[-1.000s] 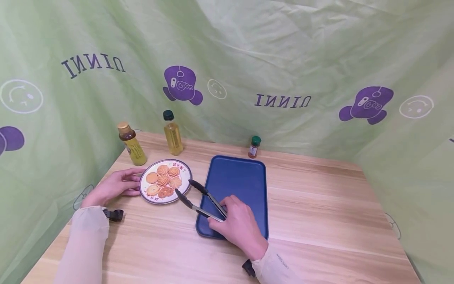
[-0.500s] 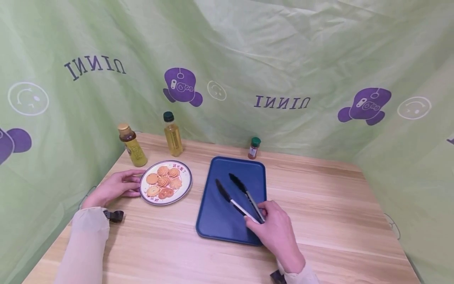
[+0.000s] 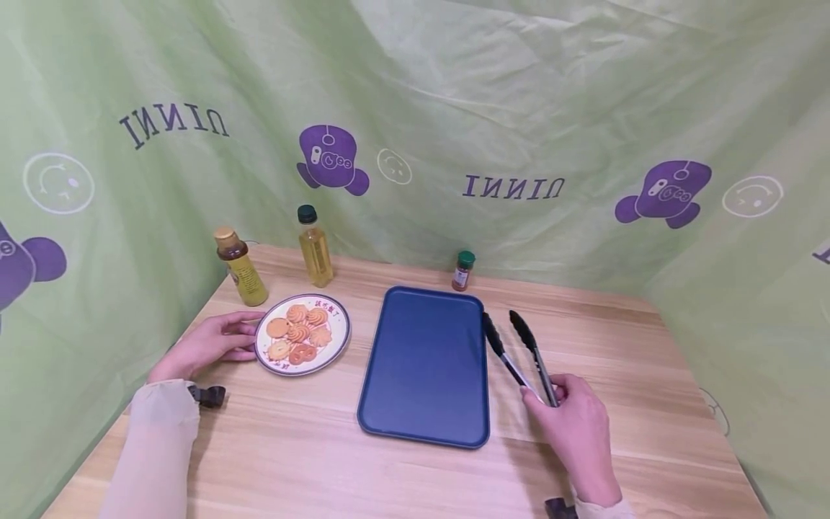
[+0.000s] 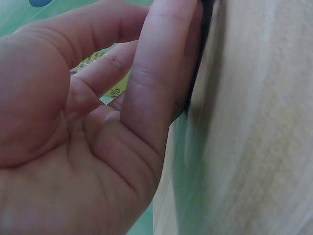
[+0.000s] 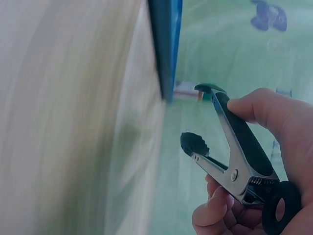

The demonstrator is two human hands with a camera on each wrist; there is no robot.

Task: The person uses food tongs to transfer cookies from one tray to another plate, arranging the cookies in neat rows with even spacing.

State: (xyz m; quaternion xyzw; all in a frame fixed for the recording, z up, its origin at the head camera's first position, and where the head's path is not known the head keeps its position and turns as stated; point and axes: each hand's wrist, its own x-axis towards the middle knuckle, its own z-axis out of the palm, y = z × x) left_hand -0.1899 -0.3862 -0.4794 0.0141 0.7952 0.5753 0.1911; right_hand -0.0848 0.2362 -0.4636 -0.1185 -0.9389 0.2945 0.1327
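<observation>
A pair of tongs (image 3: 537,359) with black tips is gripped by my right hand (image 3: 577,425), beside the blue tray's right edge. Its arms are spread, with nothing between the tips. In the right wrist view the tongs (image 5: 239,152) show a black ring at the handle end. My left hand (image 3: 210,342) touches the left rim of a white plate (image 3: 337,349), its fingertips partly hidden at the rim. Several cookies (image 3: 298,333) lie on the plate. In the left wrist view the left hand's fingers (image 4: 151,73) bend loosely against the dark rim.
A blue tray (image 3: 424,367) lies at the middle of the wooden table (image 3: 311,447). A bottle with a tan cap (image 3: 245,274) and an oil bottle (image 3: 316,256) stand behind the plate. A small green-capped spice jar (image 3: 462,272) stands behind the tray. Green printed cloth (image 3: 415,86) hangs around.
My right hand has carried the tongs from beside the cookie plate across the tray to its right side. The left hand and the plate hold their places.
</observation>
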